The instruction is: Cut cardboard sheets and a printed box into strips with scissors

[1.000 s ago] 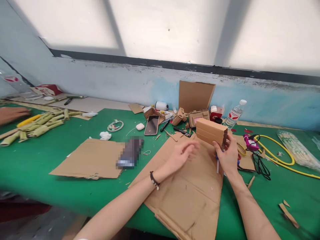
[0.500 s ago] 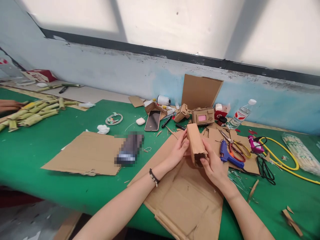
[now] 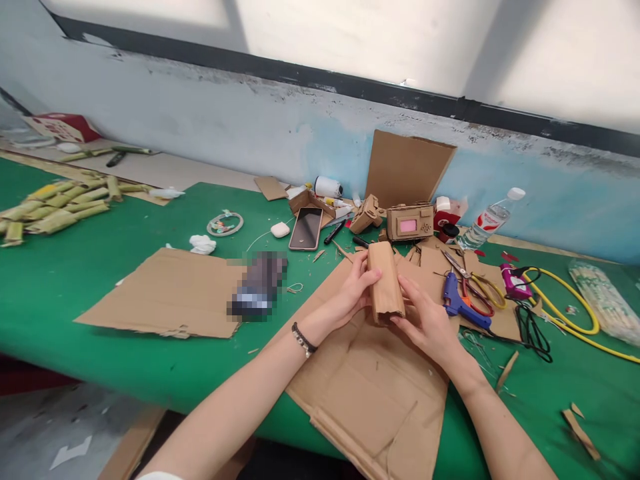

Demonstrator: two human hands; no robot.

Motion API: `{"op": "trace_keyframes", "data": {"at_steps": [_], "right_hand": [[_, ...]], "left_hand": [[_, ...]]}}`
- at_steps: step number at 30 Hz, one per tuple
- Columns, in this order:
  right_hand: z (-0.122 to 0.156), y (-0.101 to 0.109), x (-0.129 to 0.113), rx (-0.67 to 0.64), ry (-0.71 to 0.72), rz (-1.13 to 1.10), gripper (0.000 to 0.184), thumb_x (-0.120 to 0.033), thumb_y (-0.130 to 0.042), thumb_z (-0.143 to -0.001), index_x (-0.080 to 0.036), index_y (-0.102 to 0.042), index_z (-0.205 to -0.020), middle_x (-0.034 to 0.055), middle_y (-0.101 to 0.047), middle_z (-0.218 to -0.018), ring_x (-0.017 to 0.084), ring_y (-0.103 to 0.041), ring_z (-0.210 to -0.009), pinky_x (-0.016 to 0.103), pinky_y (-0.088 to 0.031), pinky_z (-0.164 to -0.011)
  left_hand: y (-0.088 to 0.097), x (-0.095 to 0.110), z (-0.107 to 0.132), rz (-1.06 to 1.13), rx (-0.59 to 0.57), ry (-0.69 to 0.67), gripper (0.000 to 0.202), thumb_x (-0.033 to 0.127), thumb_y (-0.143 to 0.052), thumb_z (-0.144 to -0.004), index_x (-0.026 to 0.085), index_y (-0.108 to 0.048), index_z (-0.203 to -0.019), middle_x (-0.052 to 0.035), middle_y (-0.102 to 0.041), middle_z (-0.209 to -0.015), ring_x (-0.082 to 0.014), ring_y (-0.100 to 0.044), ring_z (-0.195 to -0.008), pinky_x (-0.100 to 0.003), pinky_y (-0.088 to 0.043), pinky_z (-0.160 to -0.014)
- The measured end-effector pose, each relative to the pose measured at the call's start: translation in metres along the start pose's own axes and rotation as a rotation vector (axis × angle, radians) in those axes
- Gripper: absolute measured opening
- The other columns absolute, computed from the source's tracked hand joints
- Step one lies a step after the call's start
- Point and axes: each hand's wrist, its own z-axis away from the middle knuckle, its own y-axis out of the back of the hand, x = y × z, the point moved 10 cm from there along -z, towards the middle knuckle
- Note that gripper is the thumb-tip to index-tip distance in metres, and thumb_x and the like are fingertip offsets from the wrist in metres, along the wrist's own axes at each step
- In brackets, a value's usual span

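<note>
A small oblong cardboard box [image 3: 385, 277] is held between my two hands, above a large sheet of cardboard [image 3: 370, 393]. My left hand [image 3: 353, 293] grips its left side, thumb on the top face. At the right, my right hand [image 3: 427, 320] has its fingers against the side and the ragged near end. Most of the box's underside is hidden. Just right of my right hand lie a blue hot glue gun [image 3: 463, 303] and scissors [image 3: 477, 287]. Beyond the box stands a cardboard camera model [image 3: 410, 222] with a pink panel.
A smartphone [image 3: 306, 229], a black marker [image 3: 334, 232] and a water bottle [image 3: 493, 220] are toward the wall. Another cardboard sheet [image 3: 160, 293] and a pixelated dark object [image 3: 259, 285] lie left. Cut green stalks [image 3: 65, 207] are piled far left. A yellow cable [image 3: 575, 320] curls at right.
The box has turned in my hands, so its dark open end shows much less and its top face more. A person's hand by the stalks at far left is out of view.
</note>
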Motion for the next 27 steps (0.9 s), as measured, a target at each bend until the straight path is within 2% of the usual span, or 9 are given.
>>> {"op": "trace_keyframes", "data": {"at_steps": [6,11,15,18,20,23,25,27], "right_hand": [[0.0,0.0,0.008,0.02,-0.035,-0.019,0.071,-0.043,-0.07,-0.111,-0.041,-0.044,-0.178,0.0088,-0.074,-0.161,0.034,-0.084,-0.129,0.054,-0.073,-0.105],[0.0,0.007,0.01,0.066,-0.038,-0.006,0.061,-0.045,-0.067,-0.113,-0.036,-0.055,-0.171,0.008,-0.082,-0.148,0.032,-0.088,-0.118,0.05,-0.075,-0.099],[0.0,0.022,0.01,0.184,-0.039,0.007,0.046,-0.045,-0.063,-0.115,-0.033,-0.068,-0.158,0.0085,-0.084,-0.144,0.031,-0.088,-0.112,0.047,-0.074,-0.099],[0.003,0.035,0.021,0.308,-0.119,0.003,0.039,-0.046,-0.058,-0.116,-0.029,-0.075,-0.147,0.011,-0.087,-0.136,0.031,-0.088,-0.107,0.045,-0.074,-0.095],[0.007,0.041,0.035,0.378,-0.212,-0.033,0.043,-0.048,-0.056,-0.117,-0.027,-0.073,-0.15,0.0121,-0.088,-0.13,0.031,-0.088,-0.104,0.043,-0.074,-0.089],[0.012,0.048,0.052,0.469,-0.315,-0.117,0.054,-0.05,-0.059,-0.116,-0.026,-0.059,-0.164,0.0116,-0.089,-0.122,0.029,-0.087,-0.108,0.043,-0.072,-0.092],[0.013,0.052,0.058,0.509,-0.331,-0.155,0.057,-0.05,-0.061,-0.115,-0.027,-0.056,-0.167,0.0122,-0.087,-0.127,0.028,-0.085,-0.114,0.043,-0.071,-0.097],[0.013,0.055,0.058,0.537,-0.332,-0.163,0.055,-0.05,-0.063,-0.114,-0.027,-0.06,-0.164,0.0141,-0.083,-0.138,0.029,-0.083,-0.12,0.043,-0.069,-0.099]], "left_hand": [[0.012,0.003,-0.004,0.014,0.117,-0.045,0.074,0.058,-0.083,-0.097,0.034,-0.05,-0.158,-0.0105,-0.063,-0.164,-0.033,-0.068,-0.142,-0.046,-0.065,-0.11],[0.013,0.004,-0.009,0.116,0.144,-0.026,0.076,0.077,-0.077,-0.096,0.028,-0.058,-0.151,-0.0135,-0.073,-0.151,-0.0343,-0.075,-0.132,-0.048,-0.066,-0.103],[0.015,-0.001,-0.009,0.076,0.15,-0.003,0.065,0.075,-0.081,-0.095,0.03,-0.061,-0.137,-0.0102,-0.074,-0.145,-0.0301,-0.077,-0.122,-0.045,-0.068,-0.092],[0.016,-0.003,-0.009,0.04,0.132,-0.016,0.058,0.071,-0.081,-0.097,0.029,-0.062,-0.133,-0.0109,-0.071,-0.15,-0.0309,-0.074,-0.13,-0.048,-0.069,-0.096],[0.019,-0.001,-0.009,-0.031,0.15,-0.041,0.055,0.068,-0.081,-0.098,0.027,-0.065,-0.133,-0.0116,-0.069,-0.153,-0.0321,-0.069,-0.138,-0.048,-0.068,-0.101],[0.024,0.002,-0.009,-0.135,0.186,-0.053,0.052,0.067,-0.081,-0.097,0.024,-0.072,-0.127,-0.0121,-0.073,-0.147,-0.0328,-0.067,-0.139,-0.042,-0.065,-0.101],[0.023,0.003,-0.009,-0.164,0.187,-0.048,0.053,0.068,-0.081,-0.096,0.023,-0.073,-0.122,-0.0119,-0.075,-0.141,-0.0331,-0.068,-0.136,-0.04,-0.065,-0.099],[0.022,0.004,-0.008,-0.186,0.188,-0.047,0.054,0.07,-0.082,-0.094,0.023,-0.074,-0.119,-0.0115,-0.076,-0.138,-0.0331,-0.068,-0.134,-0.04,-0.065,-0.096]]}}
